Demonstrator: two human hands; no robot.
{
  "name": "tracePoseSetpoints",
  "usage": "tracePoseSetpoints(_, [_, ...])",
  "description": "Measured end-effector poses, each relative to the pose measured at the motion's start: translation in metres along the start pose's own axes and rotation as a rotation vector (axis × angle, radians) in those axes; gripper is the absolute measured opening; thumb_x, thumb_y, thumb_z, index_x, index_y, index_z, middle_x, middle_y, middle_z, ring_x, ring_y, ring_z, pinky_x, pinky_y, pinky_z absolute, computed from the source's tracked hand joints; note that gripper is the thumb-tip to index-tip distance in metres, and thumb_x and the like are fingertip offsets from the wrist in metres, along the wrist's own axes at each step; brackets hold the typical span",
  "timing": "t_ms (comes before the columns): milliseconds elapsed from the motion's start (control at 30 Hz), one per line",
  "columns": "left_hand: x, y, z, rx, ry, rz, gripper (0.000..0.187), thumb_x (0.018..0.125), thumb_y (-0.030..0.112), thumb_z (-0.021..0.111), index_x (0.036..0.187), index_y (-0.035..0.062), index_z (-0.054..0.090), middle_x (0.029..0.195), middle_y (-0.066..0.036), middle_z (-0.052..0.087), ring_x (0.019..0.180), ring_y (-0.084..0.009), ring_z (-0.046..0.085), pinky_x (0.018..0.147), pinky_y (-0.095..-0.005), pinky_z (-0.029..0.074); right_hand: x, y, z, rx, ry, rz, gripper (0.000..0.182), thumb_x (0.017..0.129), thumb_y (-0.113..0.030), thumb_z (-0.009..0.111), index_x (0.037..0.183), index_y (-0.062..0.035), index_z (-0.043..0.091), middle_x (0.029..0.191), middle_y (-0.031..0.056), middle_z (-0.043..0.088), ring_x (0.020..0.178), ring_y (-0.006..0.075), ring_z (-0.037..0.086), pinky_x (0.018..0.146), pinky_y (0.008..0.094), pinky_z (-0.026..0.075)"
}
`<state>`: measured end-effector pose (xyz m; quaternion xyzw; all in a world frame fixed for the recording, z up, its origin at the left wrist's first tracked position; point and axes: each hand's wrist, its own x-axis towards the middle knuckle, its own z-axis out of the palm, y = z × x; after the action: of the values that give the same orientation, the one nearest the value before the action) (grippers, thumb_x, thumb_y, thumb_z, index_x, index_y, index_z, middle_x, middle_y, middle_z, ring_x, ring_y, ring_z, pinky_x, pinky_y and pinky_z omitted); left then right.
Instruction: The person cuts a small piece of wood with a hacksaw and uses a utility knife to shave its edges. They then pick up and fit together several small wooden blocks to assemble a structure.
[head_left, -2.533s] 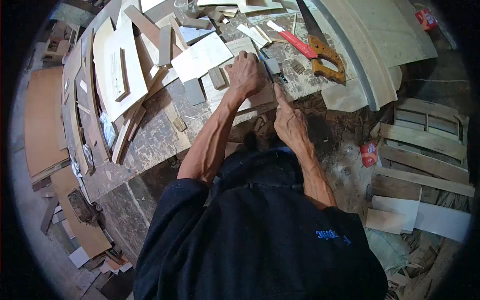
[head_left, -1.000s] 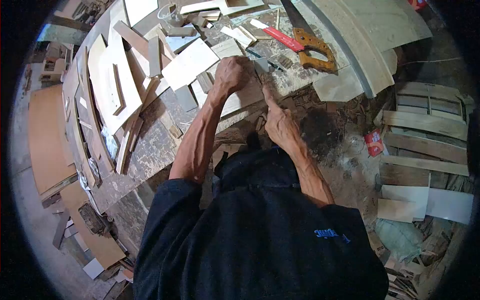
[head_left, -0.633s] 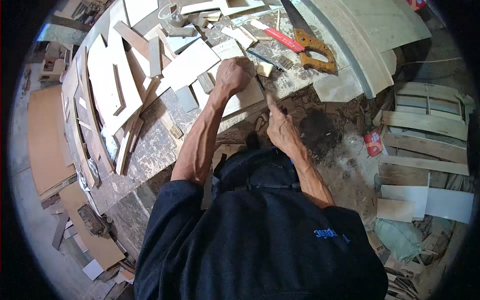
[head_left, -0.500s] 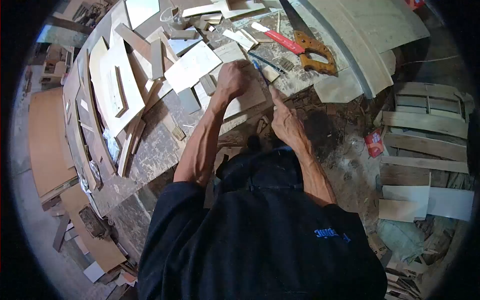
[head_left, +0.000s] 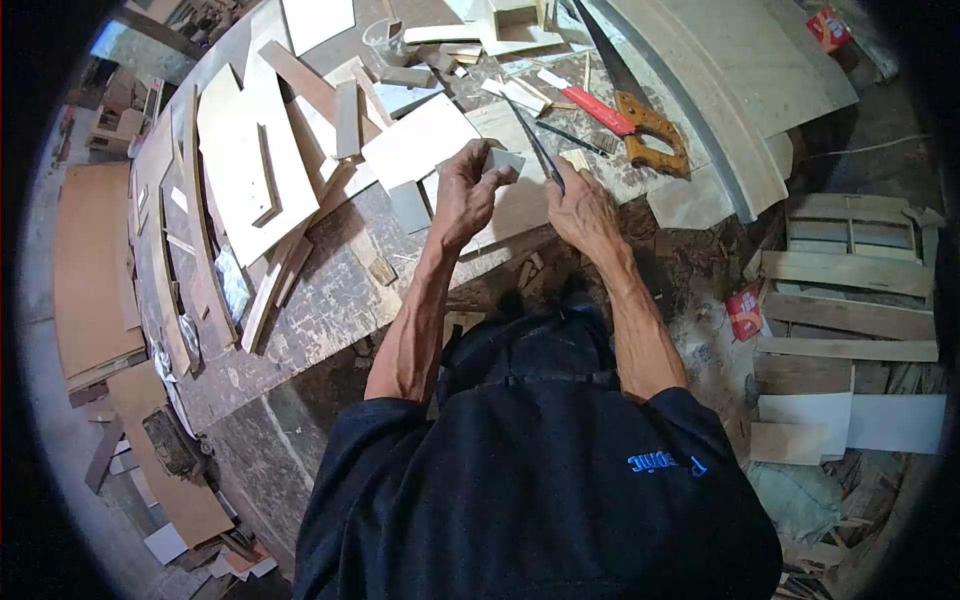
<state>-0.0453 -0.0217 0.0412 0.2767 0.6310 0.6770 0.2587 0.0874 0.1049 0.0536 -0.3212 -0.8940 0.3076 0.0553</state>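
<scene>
Scrap wood (head_left: pixel 421 135) litters the tabletop (head_left: pixel 325 312). I see the left hand (head_left: pixel 467 195) pinching a small block (head_left: pixel 507 159), the right hand (head_left: pixel 586 213) closed around a slim dark tool (head_left: pixel 536 142).

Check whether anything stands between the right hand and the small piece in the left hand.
Only the thin dark tool in the right hand lies in the gap toward the small piece in the left hand; nothing else visible blocks it.

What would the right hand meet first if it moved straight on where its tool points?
For the right hand, probably the pale strips at the tip of its dark tool; height above them is unclear.
</scene>
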Motion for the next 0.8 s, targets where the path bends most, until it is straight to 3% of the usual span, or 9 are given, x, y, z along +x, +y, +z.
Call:
tracePoseSetpoints(33, [-0.002, 0.002, -0.003, -0.009, -0.007, -0.020, 0.016, 0.089, -0.003, 0.061, 0.105, -0.0048, 0.059, 0.087, -0.005, 0.063, 0.084, -0.0133, 0.062, 0.079, -0.0302, 0.053, 0.004, -0.003, 0.005, -0.028, 0.036, -0.016, 0.042, 0.091, -0.023, 0.054, 0.131, -0.0072, 0.053, 0.099, 0.0285, 0.061, 0.098, 0.0472, 0.060, 0.083, 0.0551, 0.048])
tracePoseSetpoints(133, [-0.006, 0.005, -0.011, 0.010, -0.027, -0.049, 0.028, 0.091, 0.001, 0.064, 0.118, -0.0016, 0.060, 0.102, -0.008, 0.067, 0.090, -0.0159, 0.065, 0.083, -0.0304, 0.054, 0.016, -0.019, 0.017, -0.100, 0.012, -0.038, 0.046, 0.092, -0.025, 0.057, 0.134, -0.0084, 0.050, 0.112, 0.0266, 0.054, 0.101, 0.0462, 0.060, 0.085, 0.0536, 0.049])
tracePoseSetpoints(267, [-0.007, 0.010, -0.016, -0.100, -0.016, 0.023, 0.028, 0.092, 0.003, 0.062, 0.120, 0.0009, 0.059, 0.093, -0.003, 0.063, 0.083, -0.0117, 0.062, 0.075, -0.0266, 0.052, 0.034, -0.019, 0.038, -0.076, 0.032, -0.134, 0.046, 0.089, -0.021, 0.061, 0.132, -0.0089, 0.048, 0.115, 0.0234, 0.049, 0.107, 0.0442, 0.054, 0.086, 0.0544, 0.047])
tracePoseSetpoints(433, [-0.005, 0.009, -0.023, -0.305, 0.059, -0.124, 0.035, 0.092, 0.003, 0.060, 0.126, 0.0022, 0.053, 0.084, 0.003, 0.054, 0.072, -0.0063, 0.054, 0.066, -0.0227, 0.049, 0.044, -0.022, 0.032, -0.214, 0.060, -0.308, 0.037, 0.090, -0.023, 0.059, 0.124, -0.0102, 0.056, 0.117, 0.0199, 0.046, 0.105, 0.0416, 0.050, 0.086, 0.0525, 0.047])
tracePoseSetpoints(467, [-0.004, 0.007, -0.024, -0.333, 0.089, -0.157, 0.036, 0.091, 0.004, 0.061, 0.125, 0.0011, 0.052, 0.083, 0.003, 0.053, 0.071, -0.0067, 0.052, 0.063, -0.0227, 0.046, 0.048, -0.016, 0.039, -0.140, 0.283, -0.370, 0.029, 0.093, -0.025, 0.054, 0.114, -0.0071, 0.063, 0.111, 0.0189, 0.051, 0.101, 0.0383, 0.054, 0.083, 0.0484, 0.048])
tracePoseSetpoints(567, [-0.003, 0.006, -0.024, -0.330, 0.112, -0.176, 0.038, 0.090, 0.007, 0.064, 0.125, -0.0002, 0.050, 0.079, 0.005, 0.043, 0.069, -0.0072, 0.050, 0.062, -0.0236, 0.046, 0.068, -0.009, 0.033, 0.264, 0.211, -0.334, 0.032, 0.098, -0.030, 0.050, 0.102, -0.0035, 0.067, 0.095, 0.0159, 0.061, 0.086, 0.0311, 0.061, 0.075, 0.0422, 0.050])
tracePoseSetpoints(600, [-0.001, 0.008, -0.021, -0.287, 0.107, -0.162, 0.038, 0.090, 0.007, 0.064, 0.124, -0.0002, 0.050, 0.078, 0.005, 0.041, 0.069, -0.0072, 0.050, 0.063, -0.0239, 0.047, 0.059, -0.029, 0.014, 0.637, -0.042, -0.056, 0.042, 0.101, -0.037, 0.048, 0.092, -0.0006, 0.069, 0.073, 0.0107, 0.064, 0.068, 0.0211, 0.061, 0.066, 0.0355, 0.049])
tracePoseSetpoints(700, [0.009, 0.003, -0.021, -0.203, 0.026, -0.087, 0.043, 0.090, 0.007, 0.066, 0.127, -0.0007, 0.046, 0.082, 0.003, 0.047, 0.073, -0.0083, 0.053, 0.069, -0.0249, 0.050, 0.070, -0.023, 0.007, 0.719, -0.346, -0.066, 0.043, 0.099, -0.038, 0.053, 0.087, -0.0003, 0.070, 0.066, 0.0055, 0.062, 0.063, 0.0134, 0.057, 0.059, 0.0313, 0.045])
tracePoseSetpoints(800, [0.015, 0.006, -0.017, -0.245, -0.033, -0.140, 0.048, 0.090, 0.006, 0.065, 0.132, -0.0006, 0.042, 0.091, -0.001, 0.058, 0.078, -0.0098, 0.057, 0.075, -0.0257, 0.051, 0.074, -0.018, -0.006, 0.678, -0.308, -0.111, 0.038, 0.095, -0.032, 0.061, 0.079, 0.0011, 0.070, 0.064, 0.0015, 0.060, 0.059, 0.0102, 0.054, 0.054, 0.0280, 0.042])
